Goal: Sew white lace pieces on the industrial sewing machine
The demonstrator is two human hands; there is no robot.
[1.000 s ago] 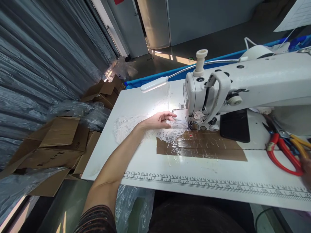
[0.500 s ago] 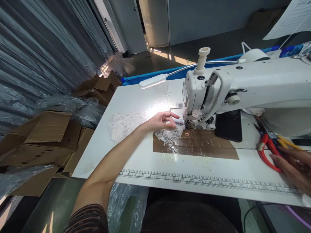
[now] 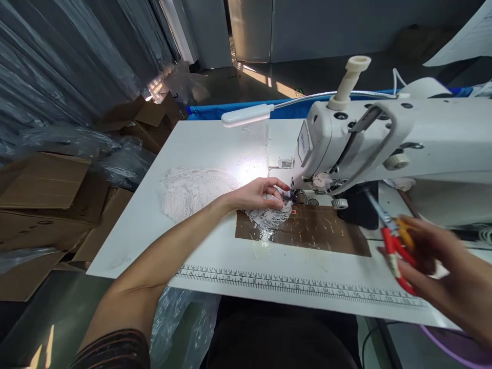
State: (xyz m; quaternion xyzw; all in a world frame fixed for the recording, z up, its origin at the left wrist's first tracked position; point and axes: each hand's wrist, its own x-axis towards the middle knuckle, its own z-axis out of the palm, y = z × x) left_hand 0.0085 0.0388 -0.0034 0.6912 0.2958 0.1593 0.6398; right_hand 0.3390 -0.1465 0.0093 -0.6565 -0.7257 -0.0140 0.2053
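Note:
My left hand point(image 3: 263, 195) rests beside the needle area of a white sewing machine point(image 3: 323, 133). Its thumb and fingers are closed on the edge of a piece of white lace point(image 3: 271, 216). More white lace point(image 3: 192, 189) spreads over the table to the left of the wrist. At the right, my right hand point(image 3: 442, 261) is closed around red-handled scissors point(image 3: 394, 253), raised with the blades pointing toward the machine. Something yellow-orange point(image 3: 406, 233) shows at its fingers; blur hides whether it is a second tool.
A white lamp point(image 3: 248, 115) on a bendy neck hangs over the lace. Brown tape point(image 3: 326, 233) covers the table before the needle, and a printed ruler point(image 3: 288, 283) follows the front edge. Cardboard boxes point(image 3: 42, 179) and clear plastic stand left of the table.
My right hand has picked up the red-handled scissors and brought them left, toward the machine. My left hand stays on the lace by the needle. The view has shifted slightly.

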